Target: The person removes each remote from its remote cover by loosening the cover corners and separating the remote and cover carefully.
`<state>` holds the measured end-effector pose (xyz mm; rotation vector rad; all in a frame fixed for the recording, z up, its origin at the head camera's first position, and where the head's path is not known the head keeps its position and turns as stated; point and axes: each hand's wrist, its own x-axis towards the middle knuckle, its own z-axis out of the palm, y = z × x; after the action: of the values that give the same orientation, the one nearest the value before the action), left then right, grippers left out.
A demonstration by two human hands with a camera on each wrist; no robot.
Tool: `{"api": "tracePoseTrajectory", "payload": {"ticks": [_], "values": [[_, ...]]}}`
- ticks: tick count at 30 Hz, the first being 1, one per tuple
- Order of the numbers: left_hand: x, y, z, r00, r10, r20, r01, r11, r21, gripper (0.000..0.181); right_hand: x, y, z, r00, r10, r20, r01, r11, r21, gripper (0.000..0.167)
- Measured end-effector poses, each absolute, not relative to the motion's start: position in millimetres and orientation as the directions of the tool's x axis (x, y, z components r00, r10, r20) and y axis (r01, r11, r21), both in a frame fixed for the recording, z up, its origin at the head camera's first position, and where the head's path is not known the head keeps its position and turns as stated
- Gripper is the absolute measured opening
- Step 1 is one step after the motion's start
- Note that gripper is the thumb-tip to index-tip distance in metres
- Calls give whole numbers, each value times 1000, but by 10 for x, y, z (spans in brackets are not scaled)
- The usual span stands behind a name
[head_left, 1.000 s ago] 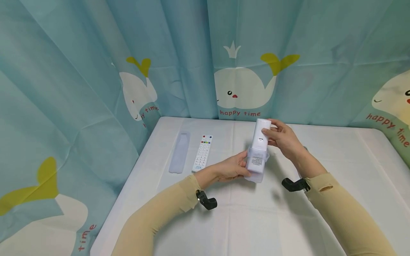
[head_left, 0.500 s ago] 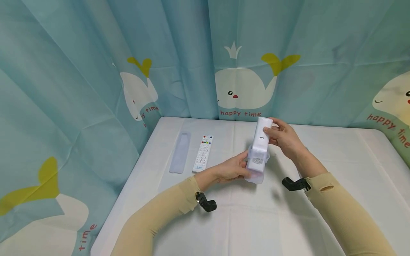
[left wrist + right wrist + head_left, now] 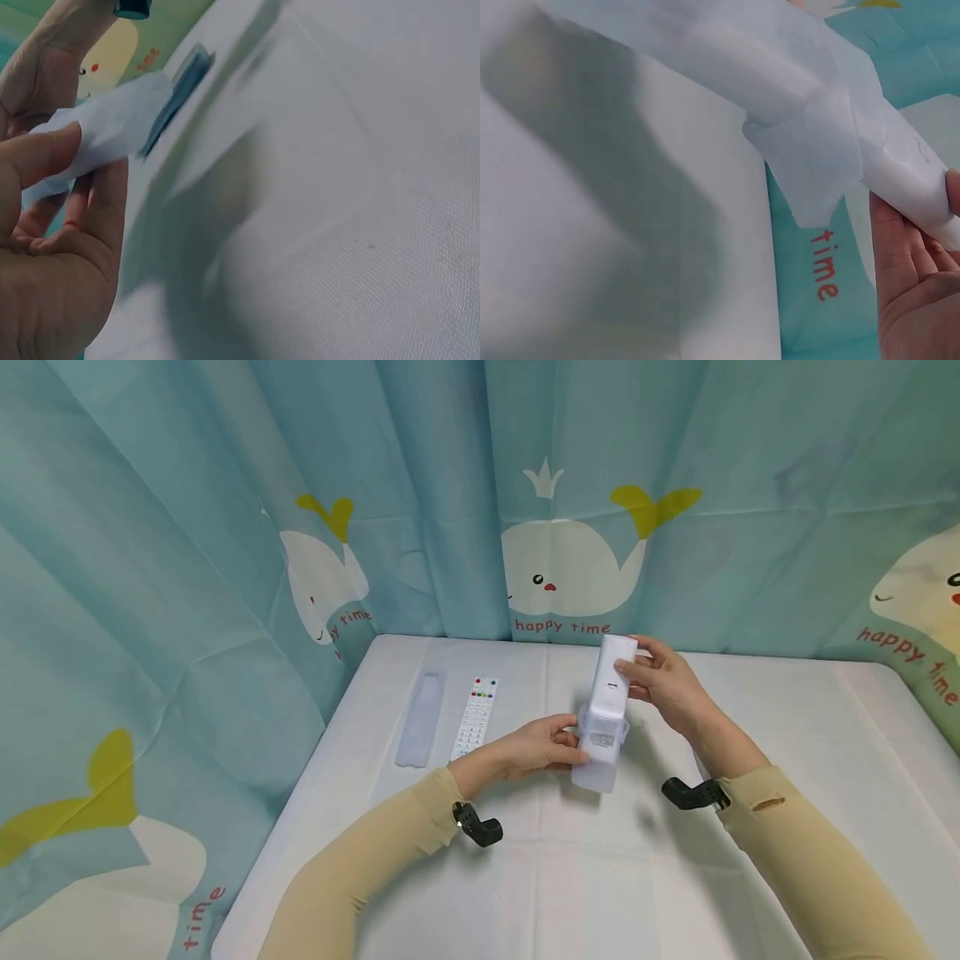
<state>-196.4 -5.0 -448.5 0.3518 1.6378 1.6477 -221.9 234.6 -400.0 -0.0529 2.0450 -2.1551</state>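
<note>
A white remote control (image 3: 612, 677), back side up, stands tilted above the table with its lower part inside a translucent plastic sleeve (image 3: 597, 779). My right hand (image 3: 666, 683) grips the bare upper end between thumb and fingers. On the sleeve's left side, my left hand (image 3: 534, 748) pinches it, thumb on the near face. A printed label shows faintly through the film. In the right wrist view, the sleeve's loose mouth (image 3: 810, 161) flares around the remote's body (image 3: 911, 172). The left wrist view shows the left thumb (image 3: 49, 154) pressed on the sleeve (image 3: 124, 116).
Left on the white table (image 3: 585, 893) lie a flat translucent sleeve (image 3: 420, 718) and a white remote with coloured buttons (image 3: 476, 714). A dark blue flat thing (image 3: 180, 97) lies near the right arm, mostly hidden in the head view. A whale-print curtain (image 3: 450, 527) borders the table.
My left thumb has shifted up from the sleeve's lower end, and the left fingers have regripped nearer its mouth. The right hand and the remote have hardly moved.
</note>
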Motion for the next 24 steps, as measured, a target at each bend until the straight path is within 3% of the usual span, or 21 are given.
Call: {"api": "tracePoseTrajectory", "payload": {"ticks": [12,24], "values": [[-1942,-72,-4544,-605,765,-221,-136,175,975,88,-2229,2321,-4036,-987,-131,-95,86,67,-994,67],[-1934,-66,-4569,-561,799,-217,-164,149,975,103,-2254,2297,-4085,-989,-124,-87,79,64,-995,67]]}}
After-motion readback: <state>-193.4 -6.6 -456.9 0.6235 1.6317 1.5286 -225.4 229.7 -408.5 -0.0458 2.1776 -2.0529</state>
